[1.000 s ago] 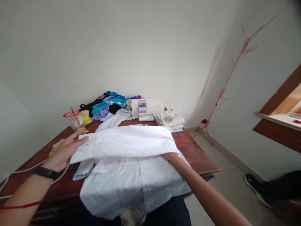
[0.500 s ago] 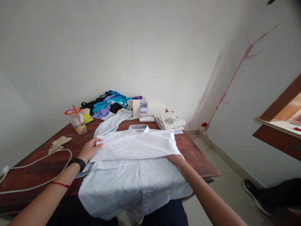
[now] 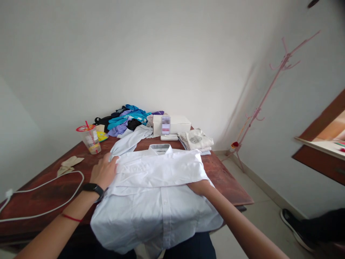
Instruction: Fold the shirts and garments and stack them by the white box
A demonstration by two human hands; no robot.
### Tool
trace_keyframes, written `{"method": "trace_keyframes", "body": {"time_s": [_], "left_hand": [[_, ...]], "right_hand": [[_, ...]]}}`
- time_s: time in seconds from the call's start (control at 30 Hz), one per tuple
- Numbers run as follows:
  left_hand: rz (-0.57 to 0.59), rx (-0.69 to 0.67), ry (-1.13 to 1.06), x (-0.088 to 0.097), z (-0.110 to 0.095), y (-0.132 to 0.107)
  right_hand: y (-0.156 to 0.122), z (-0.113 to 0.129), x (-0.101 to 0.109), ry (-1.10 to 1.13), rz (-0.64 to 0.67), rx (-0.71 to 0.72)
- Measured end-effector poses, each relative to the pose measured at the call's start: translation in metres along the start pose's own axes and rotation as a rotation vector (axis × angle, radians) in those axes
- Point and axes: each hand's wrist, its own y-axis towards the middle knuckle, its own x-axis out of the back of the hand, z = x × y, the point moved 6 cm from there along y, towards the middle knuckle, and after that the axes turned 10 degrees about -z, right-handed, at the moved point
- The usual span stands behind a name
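A white long-sleeved button-up shirt (image 3: 161,205) lies spread over the front of the table, collar at the far end and hem hanging over the near edge. One sleeve (image 3: 159,169) lies folded flat across its chest. At the shirt's left side, my left hand (image 3: 104,172) has its fingers curled on the fabric edge; the fingertips are partly hidden. My right hand (image 3: 199,187) reaches beneath the lower edge of the folded sleeve, on the right, and its fingers are covered by the cloth.
On the brown table (image 3: 229,180) stand a plastic cup with a straw (image 3: 91,139), a white box (image 3: 178,124) and a folded clothes stack (image 3: 196,140). A clothes heap (image 3: 126,120) lies behind. A white cable (image 3: 54,217) loops at left. A pink coat rack (image 3: 258,108) leans right.
My left hand has turned and moved slightly right, curling round the shirt's left edge. My right hand has shifted a little left and down under the sleeve. The view has shifted slightly.
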Motion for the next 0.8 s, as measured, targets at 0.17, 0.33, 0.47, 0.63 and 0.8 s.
{"method": "trace_keyframes", "body": {"time_s": [0.17,0.33,0.47,0.63,0.8], "left_hand": [[0.13,-0.338,-0.38,-0.001,-0.061,-0.002],[0.298,-0.23,-0.235,-0.04,-0.06,-0.024],[0.281,-0.215,-0.161,-0.047,-0.055,-0.033],[0.369,-0.108,-0.15,-0.051,-0.049,-0.024],[0.425,-0.073,-0.134,-0.057,-0.04,-0.018]], "right_hand": [[-0.033,0.049,0.039,0.104,0.277,0.059],[-0.016,0.05,0.085,0.353,0.133,0.035],[0.029,0.003,0.077,0.264,-0.175,-0.054],[0.052,-0.055,0.019,0.033,-0.029,-0.122],[0.039,-0.085,0.0,-0.061,0.03,-0.253]]}}
